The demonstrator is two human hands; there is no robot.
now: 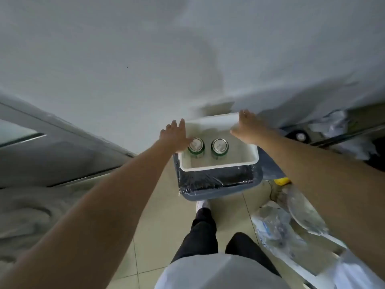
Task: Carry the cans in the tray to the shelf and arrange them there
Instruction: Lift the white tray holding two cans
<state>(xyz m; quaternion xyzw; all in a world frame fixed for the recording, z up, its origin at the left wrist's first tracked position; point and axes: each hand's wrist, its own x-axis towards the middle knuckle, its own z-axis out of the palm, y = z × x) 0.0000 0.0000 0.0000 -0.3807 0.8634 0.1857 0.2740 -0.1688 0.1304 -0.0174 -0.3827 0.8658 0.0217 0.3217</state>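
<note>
A white rectangular tray (218,166) sits on a dark stool wrapped in plastic film (216,180). Two green cans stand upright in it, seen from above: the left can (196,145) and the right can (219,146). My left hand (176,136) reaches over the tray's left rim with fingers spread, partly covering the left can. My right hand (249,128) hovers at the tray's far right corner, fingers extended, and may touch the rim. Neither hand holds anything. No shelf is in view.
A white wall (145,59) rises just behind the tray. A grey door or panel (52,147) stands at the left. Crumpled plastic bags (281,224) and clutter lie on the tiled floor at the right. My legs and one white shoe (202,205) are below the stool.
</note>
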